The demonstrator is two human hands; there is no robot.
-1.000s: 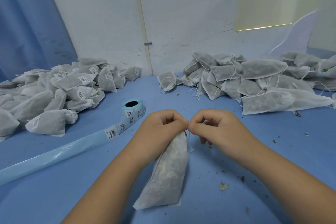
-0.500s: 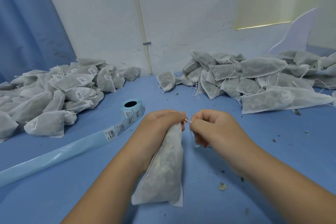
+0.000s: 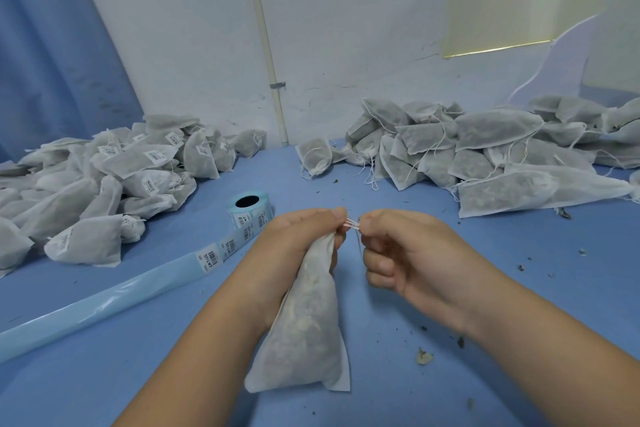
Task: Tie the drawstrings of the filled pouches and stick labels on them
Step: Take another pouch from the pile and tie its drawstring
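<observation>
Blue desk [image 3: 485, 288] against a white wall, with a heap of labelled pouches [image 3: 104, 177] along its left edge and a heap of unlabelled pouches [image 3: 485, 149], strings loose, toward its far right corner. The pouch [image 3: 304, 333] being worked on is toward the middle of the near edge, its bottom on the desk and its gathered neck in the left hand [image 3: 298, 246], whose fingers are curled round it. The right hand [image 3: 408, 253] pinches the drawstring [image 3: 353, 224] between thumb and forefinger.

A second ago the two sets of fingertips met and no string showed. Now the hands have drawn a little apart, and short taut strands run between them. The pouch also stands steeper than it did. That looks like a knot being pulled tight, so the tie on this pouch is probably nearly finished.

The label roll [image 3: 247, 206] sits just beyond the left hand, its backing strip [image 3: 104, 302] trailing toward the left edge. The label is not yet on.
</observation>
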